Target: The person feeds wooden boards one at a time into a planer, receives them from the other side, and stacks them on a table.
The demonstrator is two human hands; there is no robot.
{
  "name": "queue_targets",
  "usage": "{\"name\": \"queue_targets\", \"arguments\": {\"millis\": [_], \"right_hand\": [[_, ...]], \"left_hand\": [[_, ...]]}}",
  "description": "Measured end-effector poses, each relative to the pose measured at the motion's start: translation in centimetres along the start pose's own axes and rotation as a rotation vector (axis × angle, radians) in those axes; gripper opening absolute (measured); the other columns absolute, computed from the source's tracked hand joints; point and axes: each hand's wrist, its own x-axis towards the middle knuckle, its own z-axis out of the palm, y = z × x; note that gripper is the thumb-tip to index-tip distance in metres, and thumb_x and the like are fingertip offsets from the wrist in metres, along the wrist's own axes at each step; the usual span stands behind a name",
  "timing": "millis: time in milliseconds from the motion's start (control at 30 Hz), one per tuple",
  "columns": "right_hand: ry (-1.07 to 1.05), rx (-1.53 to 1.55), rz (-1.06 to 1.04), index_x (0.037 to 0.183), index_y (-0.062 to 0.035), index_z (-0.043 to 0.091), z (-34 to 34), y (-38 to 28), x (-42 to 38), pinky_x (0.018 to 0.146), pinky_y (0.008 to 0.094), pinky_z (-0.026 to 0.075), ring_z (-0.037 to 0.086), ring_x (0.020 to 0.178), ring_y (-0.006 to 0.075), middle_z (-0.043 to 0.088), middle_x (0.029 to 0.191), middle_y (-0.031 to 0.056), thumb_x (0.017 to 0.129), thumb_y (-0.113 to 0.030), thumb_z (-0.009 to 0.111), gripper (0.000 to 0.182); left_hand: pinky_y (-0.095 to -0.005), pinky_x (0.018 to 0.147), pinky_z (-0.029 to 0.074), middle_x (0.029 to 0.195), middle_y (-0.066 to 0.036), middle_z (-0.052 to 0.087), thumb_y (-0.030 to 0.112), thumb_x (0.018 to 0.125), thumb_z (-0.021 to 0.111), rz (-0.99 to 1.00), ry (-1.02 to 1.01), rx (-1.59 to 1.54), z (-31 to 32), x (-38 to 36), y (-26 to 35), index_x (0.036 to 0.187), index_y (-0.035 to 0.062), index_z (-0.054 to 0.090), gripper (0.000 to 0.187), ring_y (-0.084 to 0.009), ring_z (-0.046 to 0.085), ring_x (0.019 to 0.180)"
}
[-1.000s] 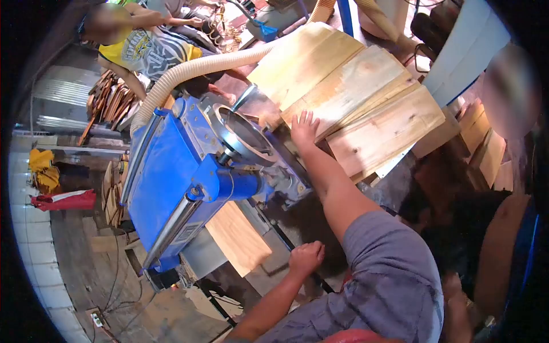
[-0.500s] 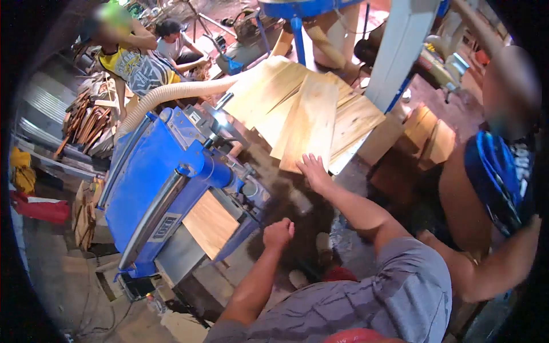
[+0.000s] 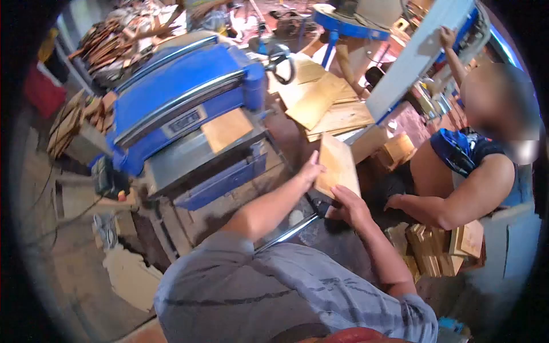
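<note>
Both my hands hold a small light wooden board (image 3: 337, 166) upright in front of me. My left hand (image 3: 311, 168) presses on its left edge, fingers flat. Lower down, my right hand (image 3: 347, 207) grips its bottom edge. Left of the board stands a blue thickness planer (image 3: 183, 94), and another board (image 3: 227, 128) lies on its grey table. A loose stack of wooden boards (image 3: 320, 103) lies behind the held board.
A co-worker crouches at the right, one hand (image 3: 394, 201) low near stacked small wood blocks (image 3: 434, 246). A white and blue post (image 3: 417, 57) rises at the upper right. Scrap wood (image 3: 68, 123) is piled left of the planer, with cables on the floor.
My right hand has lifted a board off the stack and drawn it toward me. My left hand, a fist before, now rests on that board. The view has swung to face the planer's front.
</note>
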Motion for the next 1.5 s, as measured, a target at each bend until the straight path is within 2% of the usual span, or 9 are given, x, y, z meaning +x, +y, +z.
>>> {"name": "queue_targets", "arguments": {"millis": [33,133,200,300,400,533,800,1200,1500], "right_hand": [[-0.017,0.008,-0.020,0.136,-0.0167,0.051,-0.7,-2.1,-1.4,0.097,0.0357,0.045,0.054,0.118,0.0347,0.055,0.130,0.0172,0.084,-0.012,0.058,0.053],[-0.145,0.283,0.235,0.123,-0.0066,0.058,-0.7,-6.2,-5.6,0.105,0.0377,0.038,0.048,0.126,0.0292,0.051,0.133,0.0202,0.090,-0.018,0.060,0.035],[-0.103,-0.413,0.124,0.127,-0.0175,0.057,-0.1,-8.3,-8.3,0.111,0.0497,0.029,0.040,0.133,0.0380,0.041,0.142,0.0229,0.088,-0.013,0.058,0.038],[-0.055,-0.471,-0.047,0.131,-0.0259,0.054,2.5,-8.3,-10.4,0.109,0.0602,0.026,0.039,0.133,0.0387,0.039,0.144,0.0204,0.089,-0.014,0.053,0.044],[-0.136,-0.393,-0.147,0.133,-0.0274,0.053,6.0,-7.3,-11.4,0.110,0.0592,0.024,0.036,0.136,0.0376,0.037,0.147,0.0191,0.087,-0.007,0.052,0.051],[-0.279,-0.327,-0.241,0.138,-0.0257,0.048,8.3,-6.5,-9.3,0.113,0.0551,0.023,0.032,0.139,0.0365,0.034,0.149,0.0188,0.086,-0.006,0.051,0.055],[-0.445,-0.204,-0.358,0.142,-0.0249,0.043,10.3,-6.6,-7.5,0.115,0.0500,0.022,0.028,0.141,0.0368,0.030,0.152,0.0200,0.090,-0.007,0.045,0.055],[-0.478,-0.287,-0.400,0.146,-0.0200,0.034,11.3,-6.5,-1.9,0.116,0.0475,0.021,0.024,0.143,0.0360,0.025,0.154,0.0211,0.089,-0.009,0.046,0.059],[-0.481,-0.337,-0.394,0.146,-0.0168,0.033,13.0,-6.5,0.2,0.113,0.0537,0.024,0.024,0.142,0.0401,0.025,0.152,0.0243,0.090,-0.015,0.050,0.059]], "left_hand": [[-0.0355,0.090,0.050,0.142,-0.023,0.042,-0.005,0.077,0.055,-0.052,0.009,0.017,0.8,-2.9,0.0,0.154,0.0107,0.000,0.097,-0.0276,0.056,0.114],[-0.0343,0.091,0.049,0.144,-0.021,0.041,-0.006,0.077,0.053,-0.008,-0.059,-0.078,2.3,-10.8,-0.2,0.154,0.0119,-0.003,0.097,-0.0263,0.055,0.115],[-0.0360,0.094,0.048,0.141,-0.019,0.045,-0.006,0.079,0.053,0.185,-0.150,-0.189,2.3,-14.2,-1.1,0.154,0.0095,0.009,0.089,-0.0261,0.057,0.114],[-0.0407,0.097,0.047,0.134,-0.018,0.051,-0.002,0.081,0.057,0.036,-0.244,-0.213,-1.0,-13.6,-0.5,0.146,0.0040,0.028,0.072,-0.0272,0.057,0.114],[-0.0470,0.079,0.057,0.104,-0.017,0.065,0.027,0.094,0.059,-0.102,-0.020,-0.288,-3.5,-9.8,2.9,0.115,-0.0002,0.055,0.035,-0.0285,0.067,0.090],[-0.0378,0.085,0.053,0.112,-0.011,0.063,0.027,0.098,0.055,0.254,0.243,-0.213,-10.3,-9.8,2.2,0.124,0.0029,0.051,0.035,-0.0221,0.063,0.098],[-0.0402,0.094,0.049,0.124,-0.012,0.056,0.025,0.099,0.052,0.302,0.547,-0.316,-17.9,-17.7,-2.5,0.133,0.0024,0.043,0.041,-0.0241,0.058,0.109],[-0.0409,0.098,0.046,0.127,-0.013,0.056,0.027,0.100,0.051,0.211,0.493,-0.211,-21.4,-16.6,0.2,0.132,0.0025,0.042,0.041,-0.0251,0.056,0.115],[-0.0391,0.098,0.045,0.127,-0.015,0.054,0.018,0.100,0.050,0.205,0.730,0.046,-17.7,-18.0,-3.1,0.129,-0.0003,0.039,0.036,-0.0247,0.055,0.115]]}}
